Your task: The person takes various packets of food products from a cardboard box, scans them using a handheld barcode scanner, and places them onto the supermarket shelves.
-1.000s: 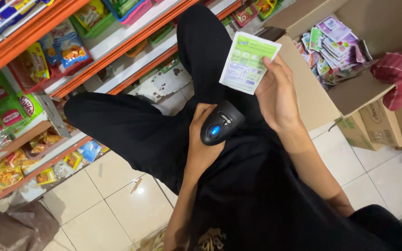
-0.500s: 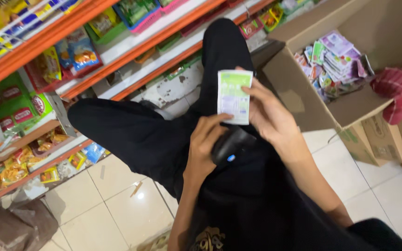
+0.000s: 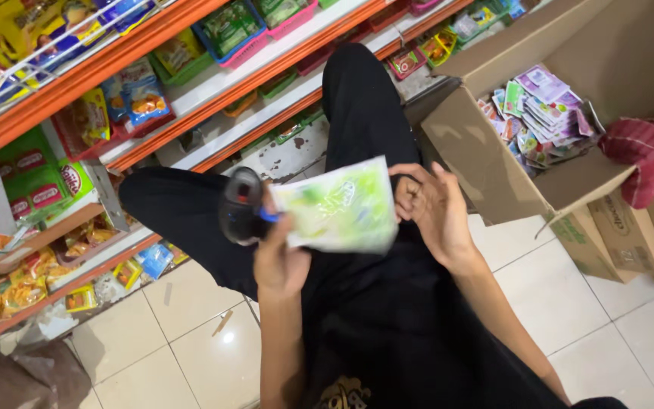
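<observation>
I sit on the tiled floor with black-trousered legs stretched toward the shelves. My left hand grips a black handheld scanner with a blue button, its head turned toward the left. My right hand holds a flat green and white sachet by its right edge. The sachet is blurred and lies between both hands, its left edge touching the left hand's fingers and the scanner.
An open cardboard box with several colourful sachets stands to the right, a red checked cloth on its edge. Another carton sits beside it. Orange shelves with snack packets run along the left and top.
The sachet has come down from above my lap to between the hands. The scanner has swung up and left, from under the sachet to beside it.
</observation>
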